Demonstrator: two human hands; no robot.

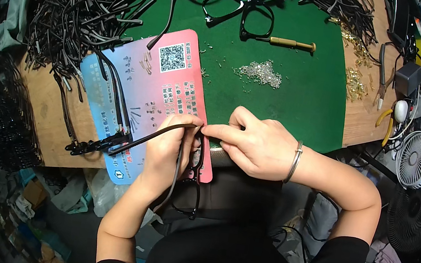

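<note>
One black glasses frame point(195, 174) — left hand point(164, 149) pinching it | right hand point(260, 146) meeting left fingertips | right's grip unclear

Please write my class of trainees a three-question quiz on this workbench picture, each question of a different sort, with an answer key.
1. Multiple choice: where does the heap of tiny silvery pieces lie?
A) on bare wood
B) on the green mat
C) on the pink and blue card

2. True or false: the gold-handled tool lies on the green mat, untouched by the right grip.

3. Short answer: what does the left grip hold?

Key:
1. B
2. True
3. A black glasses frame, with a slim dark temple arm sticking out toward the left.
</note>
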